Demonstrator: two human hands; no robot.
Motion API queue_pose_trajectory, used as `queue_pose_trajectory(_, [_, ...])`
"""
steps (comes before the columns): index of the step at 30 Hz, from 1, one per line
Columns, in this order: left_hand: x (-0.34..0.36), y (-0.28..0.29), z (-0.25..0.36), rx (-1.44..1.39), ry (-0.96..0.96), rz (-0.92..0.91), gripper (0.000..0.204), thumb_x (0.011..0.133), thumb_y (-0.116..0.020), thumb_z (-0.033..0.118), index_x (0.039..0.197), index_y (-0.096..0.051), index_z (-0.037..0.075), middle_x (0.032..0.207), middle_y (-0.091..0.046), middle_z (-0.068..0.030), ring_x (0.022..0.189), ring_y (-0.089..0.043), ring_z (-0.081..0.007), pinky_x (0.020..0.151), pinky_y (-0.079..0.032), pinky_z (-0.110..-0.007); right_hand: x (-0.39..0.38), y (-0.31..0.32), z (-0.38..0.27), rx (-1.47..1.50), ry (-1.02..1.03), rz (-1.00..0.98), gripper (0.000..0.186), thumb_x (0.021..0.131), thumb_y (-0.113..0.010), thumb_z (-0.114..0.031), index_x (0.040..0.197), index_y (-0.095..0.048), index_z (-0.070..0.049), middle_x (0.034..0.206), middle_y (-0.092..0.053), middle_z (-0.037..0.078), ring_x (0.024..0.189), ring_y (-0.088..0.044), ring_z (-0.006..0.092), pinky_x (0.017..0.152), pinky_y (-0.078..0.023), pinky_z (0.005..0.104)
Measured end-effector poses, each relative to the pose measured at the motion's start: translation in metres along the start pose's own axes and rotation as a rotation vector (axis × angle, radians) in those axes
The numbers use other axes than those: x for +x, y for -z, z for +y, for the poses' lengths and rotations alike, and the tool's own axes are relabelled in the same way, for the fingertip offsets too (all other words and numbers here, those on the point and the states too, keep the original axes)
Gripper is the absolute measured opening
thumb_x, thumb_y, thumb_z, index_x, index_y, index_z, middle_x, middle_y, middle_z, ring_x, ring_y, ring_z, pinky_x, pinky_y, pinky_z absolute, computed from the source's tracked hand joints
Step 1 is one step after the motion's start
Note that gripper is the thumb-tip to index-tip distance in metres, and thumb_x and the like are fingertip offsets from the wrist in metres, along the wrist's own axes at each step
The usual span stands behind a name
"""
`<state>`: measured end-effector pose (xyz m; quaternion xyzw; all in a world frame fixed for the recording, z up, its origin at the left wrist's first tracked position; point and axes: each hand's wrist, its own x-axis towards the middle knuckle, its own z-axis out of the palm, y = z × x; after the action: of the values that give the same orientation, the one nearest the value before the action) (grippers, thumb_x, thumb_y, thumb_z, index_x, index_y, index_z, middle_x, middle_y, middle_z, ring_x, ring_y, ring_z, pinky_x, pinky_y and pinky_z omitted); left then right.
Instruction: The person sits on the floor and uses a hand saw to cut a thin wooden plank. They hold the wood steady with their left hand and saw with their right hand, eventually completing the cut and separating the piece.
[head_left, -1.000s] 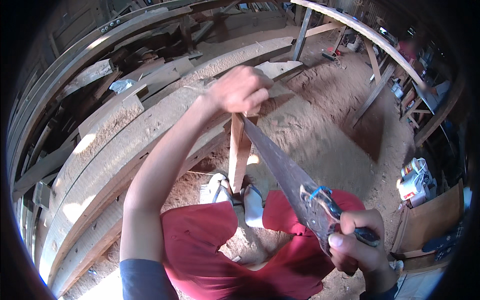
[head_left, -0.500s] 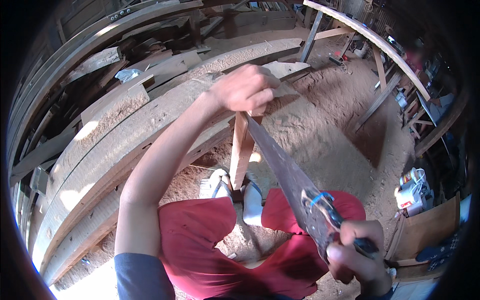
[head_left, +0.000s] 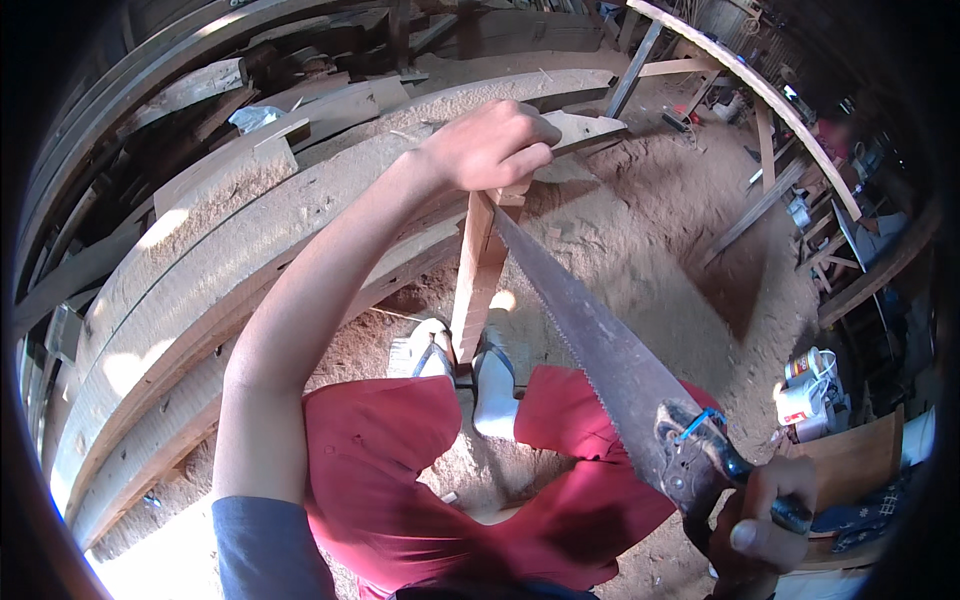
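A narrow wooden post [head_left: 472, 280] stands upright between my feet, its lower end by my sandals. My left hand [head_left: 492, 145] is closed over the top of the post, fingers curled round it. In my right hand [head_left: 768, 520] is the dark handle of a handsaw [head_left: 600, 345], with a blue tie wrapped near the blade's heel. The blade slants up and left, and its tip meets the post just below my left hand. Whether the teeth sit inside a cut there, I cannot tell.
Long beams [head_left: 200, 270] covered with sawdust lie at the left, with scrap wood piled behind. White buckets [head_left: 808, 395] and a wooden board [head_left: 850, 455] are at the right. A long raised plank [head_left: 760, 90] on legs runs across the far right. Sandy soil covers the floor.
My right hand has pulled the saw back down and to the right, so more of the blade shows. My left hand stays on the post's top; the whole view has shifted slightly.
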<state>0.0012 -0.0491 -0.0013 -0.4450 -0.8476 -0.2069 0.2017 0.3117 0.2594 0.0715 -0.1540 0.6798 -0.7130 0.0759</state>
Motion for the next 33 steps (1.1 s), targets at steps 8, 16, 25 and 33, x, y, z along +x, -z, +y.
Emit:
queue_pose_trajectory(8, [-0.009, 0.005, 0.0, 0.035, 0.094, 0.051, 0.038, 0.085, -0.045, 0.024, 0.094, -0.063, -0.008, 0.09, -0.064, -0.0309, 0.084, -0.061, -0.047, 0.078, -0.048, -0.049, 0.008, -0.006, -0.013, 0.127, -0.187, -0.185, 0.023, 0.086, -0.053, 0.013, 0.073, -0.041, -0.002, 0.045, -0.041, 0.005, 0.033, -0.038, 0.0087, 0.029, -0.026, 0.0266])
queue_pose_trajectory(16, [-0.027, 0.018, 0.002, -0.007, 0.114, 0.048, 0.035, 0.086, -0.044, 0.026, 0.086, -0.059, -0.006, 0.084, -0.063, -0.028, 0.079, -0.06, -0.0443, 0.076, -0.047, -0.051, 0.015, -0.001, -0.004, 0.092, -0.239, -0.347, 0.021, 0.09, -0.052, 0.012, 0.077, -0.044, -0.002, 0.053, -0.045, 0.007, 0.038, -0.04, 0.0089, 0.033, -0.031, 0.028])
queue_pose_trajectory(25, [-0.012, 0.005, 0.011, 0.006, 0.056, 0.074, 0.035, 0.086, -0.044, 0.028, 0.078, -0.054, -0.005, 0.073, -0.058, -0.027, 0.072, -0.058, -0.045, 0.073, -0.048, -0.053, 0.008, 0.011, -0.012, 0.152, -0.169, -0.328, 0.017, 0.092, -0.05, 0.007, 0.079, -0.042, -0.002, 0.046, -0.038, 0.002, 0.032, -0.037, 0.0098, 0.03, -0.033, 0.0279])
queue_pose_trajectory(33, [-0.001, 0.001, 0.033, 0.038, 0.012, 0.029, 0.037, 0.09, -0.047, 0.028, 0.076, -0.064, -0.001, 0.072, -0.064, -0.0259, 0.077, -0.065, -0.0455, 0.076, -0.053, -0.053, 0.02, -0.003, 0.013, 0.043, -0.28, 0.036, 0.017, 0.094, -0.052, -0.004, 0.083, -0.039, -0.006, 0.045, -0.032, 0.001, 0.03, -0.024, 0.008, 0.026, -0.021, 0.0273])
